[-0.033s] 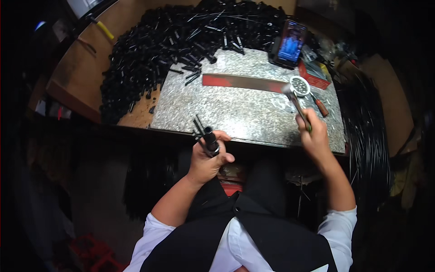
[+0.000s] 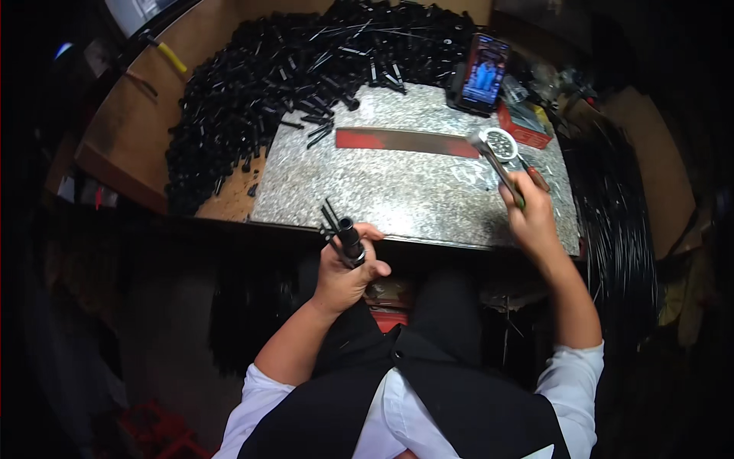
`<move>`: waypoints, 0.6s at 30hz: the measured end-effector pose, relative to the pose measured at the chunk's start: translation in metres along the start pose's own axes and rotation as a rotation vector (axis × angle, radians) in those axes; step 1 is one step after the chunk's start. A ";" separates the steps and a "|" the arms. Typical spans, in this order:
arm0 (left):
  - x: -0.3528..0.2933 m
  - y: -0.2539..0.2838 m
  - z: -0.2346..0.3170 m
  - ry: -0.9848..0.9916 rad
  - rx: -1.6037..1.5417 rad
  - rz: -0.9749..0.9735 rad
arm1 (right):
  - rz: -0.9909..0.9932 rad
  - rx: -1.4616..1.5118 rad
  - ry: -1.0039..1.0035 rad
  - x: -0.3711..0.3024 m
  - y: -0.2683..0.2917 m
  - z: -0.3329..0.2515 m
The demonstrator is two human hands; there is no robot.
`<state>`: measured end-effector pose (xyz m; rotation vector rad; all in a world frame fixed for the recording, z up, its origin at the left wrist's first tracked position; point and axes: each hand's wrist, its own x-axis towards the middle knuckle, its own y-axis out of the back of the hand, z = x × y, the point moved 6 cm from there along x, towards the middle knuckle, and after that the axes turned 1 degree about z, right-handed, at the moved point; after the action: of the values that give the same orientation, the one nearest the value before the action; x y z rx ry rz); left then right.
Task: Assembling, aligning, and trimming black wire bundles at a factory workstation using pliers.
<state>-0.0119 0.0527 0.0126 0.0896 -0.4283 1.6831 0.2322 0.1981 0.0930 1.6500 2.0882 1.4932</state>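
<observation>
Black tube, one: gripped in the left hand, in front of the near edge of the worktop, its open end tilted up. Slim black rods, several: in the same hand, beside the tube, fanned outward. Left fingers: curled around tube and rods, thumb on the near side.

Hammer, one: metal head, handle wrapped by the closed fingers of the right hand. Head appears over the right end of the flat bar, just beside the white cup; whether it touches either cannot be told.

Change noted: the hammer stands slightly farther from the body than in the preceding picture; the left hand and its load show no clear shift against the worktop. Meaning, as judged: a small tool movement only, both grips unaltered, the work in hand at the same step.

Speckled worktop, one: beneath the following.
Flat bar, one: red and brown, lying lengthwise.
White cup, one: filled with small pieces.
Screwdriver, one: brown handle, near the cup.
Red box, one: behind the cup.
Phone, one: propped up, screen lit.

Black parts, large heap: along the far and left sides.
Thin black strands, bundle: right of the worktop.
</observation>
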 end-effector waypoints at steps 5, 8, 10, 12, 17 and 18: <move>0.002 -0.008 0.006 0.052 0.026 -0.038 | -0.147 -0.352 -0.161 0.057 0.008 0.062; 0.000 -0.011 0.008 0.051 0.014 -0.051 | -0.208 -0.433 -0.174 0.077 -0.001 0.068; -0.002 -0.012 0.007 0.107 0.016 -0.079 | -0.280 -0.555 -0.175 0.087 -0.011 0.071; -0.002 -0.010 0.004 0.101 0.014 -0.091 | -0.325 -0.610 -0.189 0.095 -0.023 0.085; -0.004 -0.007 0.002 0.114 0.050 -0.152 | -0.370 -0.684 -0.163 0.101 -0.038 0.093; -0.003 -0.008 0.001 0.113 0.049 -0.153 | -0.369 -0.685 -0.163 0.102 -0.039 0.095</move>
<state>-0.0043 0.0504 0.0149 0.0608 -0.2881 1.5401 0.2196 0.3391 0.0634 1.0265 1.4433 1.6155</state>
